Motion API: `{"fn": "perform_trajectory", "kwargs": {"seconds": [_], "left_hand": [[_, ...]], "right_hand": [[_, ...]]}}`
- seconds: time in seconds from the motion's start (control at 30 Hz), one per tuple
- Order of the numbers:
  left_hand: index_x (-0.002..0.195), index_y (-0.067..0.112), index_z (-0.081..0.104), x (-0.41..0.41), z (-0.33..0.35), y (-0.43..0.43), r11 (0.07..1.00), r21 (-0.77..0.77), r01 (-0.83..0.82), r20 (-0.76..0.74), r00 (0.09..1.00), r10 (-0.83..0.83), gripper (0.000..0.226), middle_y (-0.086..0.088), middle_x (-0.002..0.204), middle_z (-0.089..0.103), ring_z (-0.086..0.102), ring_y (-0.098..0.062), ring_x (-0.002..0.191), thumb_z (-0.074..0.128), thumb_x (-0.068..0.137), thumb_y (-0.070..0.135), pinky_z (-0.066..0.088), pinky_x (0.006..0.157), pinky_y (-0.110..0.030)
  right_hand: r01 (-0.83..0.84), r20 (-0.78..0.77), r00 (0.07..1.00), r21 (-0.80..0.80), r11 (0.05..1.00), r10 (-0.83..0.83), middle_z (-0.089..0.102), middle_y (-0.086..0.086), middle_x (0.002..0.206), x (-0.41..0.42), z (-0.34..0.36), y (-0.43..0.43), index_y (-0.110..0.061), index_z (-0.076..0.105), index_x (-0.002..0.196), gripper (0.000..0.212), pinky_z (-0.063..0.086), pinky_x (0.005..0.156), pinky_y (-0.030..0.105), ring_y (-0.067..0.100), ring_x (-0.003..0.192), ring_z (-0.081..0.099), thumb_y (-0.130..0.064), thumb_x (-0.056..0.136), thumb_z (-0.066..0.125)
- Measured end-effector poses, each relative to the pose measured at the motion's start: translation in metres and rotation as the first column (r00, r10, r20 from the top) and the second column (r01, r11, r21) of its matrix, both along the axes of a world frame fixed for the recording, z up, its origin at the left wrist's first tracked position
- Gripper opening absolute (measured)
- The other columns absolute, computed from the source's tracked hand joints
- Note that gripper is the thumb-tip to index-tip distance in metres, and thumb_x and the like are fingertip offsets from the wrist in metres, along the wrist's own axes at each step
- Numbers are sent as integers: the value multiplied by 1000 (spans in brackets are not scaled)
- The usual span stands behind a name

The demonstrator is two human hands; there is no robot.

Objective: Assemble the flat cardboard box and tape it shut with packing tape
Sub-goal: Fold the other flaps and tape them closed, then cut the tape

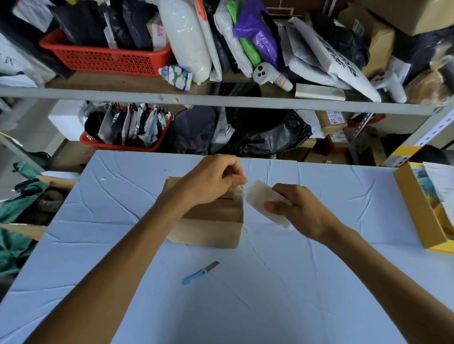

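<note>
Brown cardboard box sits folded up in the middle of the frame, on the blue table. Our left hand pinches the loose end of the clear tape at the box's top right edge, and our right hand is closed around the tape roll. We think taping is just starting; next we should press the end down and pull the roll across the seam.

Left hand and forearm cover the cardboard box top at its 10 o'clock side; flap seam mostly hidden. Tape roll in right hand: motion-blurred, core unreadable, palm hides its 4 o'clock half. Tape strip between hands, too clear and smeared to trace. Yellow tray at 3 o'clock cut by the frame edge. Shelf labels too small to read.
</note>
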State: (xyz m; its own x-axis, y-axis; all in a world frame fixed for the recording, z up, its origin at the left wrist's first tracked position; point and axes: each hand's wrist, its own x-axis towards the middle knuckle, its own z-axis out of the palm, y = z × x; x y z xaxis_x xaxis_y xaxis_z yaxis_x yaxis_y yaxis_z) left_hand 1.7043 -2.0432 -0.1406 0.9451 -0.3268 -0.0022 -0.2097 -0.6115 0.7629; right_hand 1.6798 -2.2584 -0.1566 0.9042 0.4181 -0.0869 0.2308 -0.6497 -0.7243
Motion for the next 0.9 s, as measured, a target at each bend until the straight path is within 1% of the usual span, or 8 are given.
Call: {"fn": "perform_trajectory", "kwargs": {"seconds": [0.1,0.17,0.33,0.43,0.63,0.7,0.8,0.9], "left_hand": [[106,21,58,-1,-1,4,996,-82,-20,-111,994,11,21,1,81,67,59,-10,73,64,88,31,46,74,-22],[106,19,65,-4,-3,2,991,-131,-39,-179,984,15,24,-2,90,68,62,-14,84,66,86,34,49,82,-30],[85,21,70,-8,-9,-1,971,-220,-95,-333,943,17,9,3,82,64,59,-8,82,73,80,27,48,79,-21],[81,20,69,-9,-9,-1,956,-249,-156,-402,915,45,19,3,83,64,59,-11,85,76,70,34,46,77,-21],[86,14,70,-8,-11,-3,912,-328,-246,-407,908,99,17,-2,88,69,64,-17,92,77,73,22,53,90,-32],[87,14,69,-9,-9,-3,906,-340,-251,-404,909,101,15,-3,84,70,66,-17,86,77,74,19,57,84,-31],[83,19,72,-8,-8,-3,957,-201,-210,-226,960,163,13,2,77,71,66,-12,76,79,74,24,55,73,-23],[87,19,72,-4,-6,1,981,-63,-182,-75,981,177,18,2,74,71,64,0,66,81,72,23,45,59,-7]], "right_hand": [[-3,-10,1000,36,999,3,50,-6,65,-1,1,-1,-22,51,65,25,31,54,26,13,60,44,-20,90,58],[-10,-12,1000,42,999,10,52,-3,66,-2,2,-1,-17,54,68,22,31,55,28,14,61,45,-19,90,58],[-16,11,1000,35,999,16,51,-5,65,-1,2,-1,-21,52,65,26,30,54,23,13,60,44,-15,89,59],[-32,23,999,14,999,32,54,0,69,-3,1,0,-15,56,70,19,33,56,27,17,62,47,-15,89,58],[-17,35,999,32,999,15,54,1,68,-1,5,0,-14,57,70,22,31,54,27,15,60,45,-33,79,53],[-15,53,999,30,999,13,56,4,68,1,7,0,-12,59,72,22,33,54,31,18,61,47,-31,82,57],[-4,63,998,-3,1000,4,63,9,78,3,4,1,-7,67,83,21,42,58,39,25,69,55,-27,87,63],[25,18,1000,-42,999,-24,61,1,71,6,1,2,-14,66,76,23,39,53,27,18,63,55,-35,86,65]]}}
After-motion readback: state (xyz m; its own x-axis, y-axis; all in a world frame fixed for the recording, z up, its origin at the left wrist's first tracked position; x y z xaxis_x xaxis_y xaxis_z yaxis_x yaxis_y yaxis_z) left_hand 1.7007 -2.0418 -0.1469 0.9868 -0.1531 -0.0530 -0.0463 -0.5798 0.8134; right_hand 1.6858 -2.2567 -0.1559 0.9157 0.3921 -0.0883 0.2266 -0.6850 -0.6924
